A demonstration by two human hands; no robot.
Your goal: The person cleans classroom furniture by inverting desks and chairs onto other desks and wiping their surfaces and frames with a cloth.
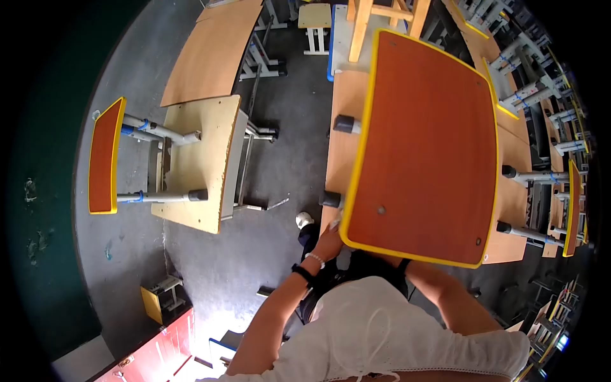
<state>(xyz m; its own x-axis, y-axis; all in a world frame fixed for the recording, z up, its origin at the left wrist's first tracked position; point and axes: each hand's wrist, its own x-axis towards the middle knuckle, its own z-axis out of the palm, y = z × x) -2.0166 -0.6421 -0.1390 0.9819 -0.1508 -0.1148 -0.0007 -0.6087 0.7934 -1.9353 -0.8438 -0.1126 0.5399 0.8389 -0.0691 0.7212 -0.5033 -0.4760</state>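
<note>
A stool with a red-brown seat (426,153) and yellow edging fills the middle right, close to me and over a light wooden desk. Dark-capped feet (347,124) show past the seat's left side. My left hand (328,244), below a beaded bracelet and black band, is closed at the seat's lower left corner; some fingers are hidden by the stool. Something small and white shows at the fingertips. My right forearm (436,280) reaches beneath the seat's near edge, which hides my right hand.
On the left, another stool (105,159) lies on a pale desk (197,159). A long wooden desk (216,51) stands behind it. More upturned stools (573,207) rest on desks at right. A wooden stool frame (385,16) stands at the top. Grey floor (280,159) runs between the rows.
</note>
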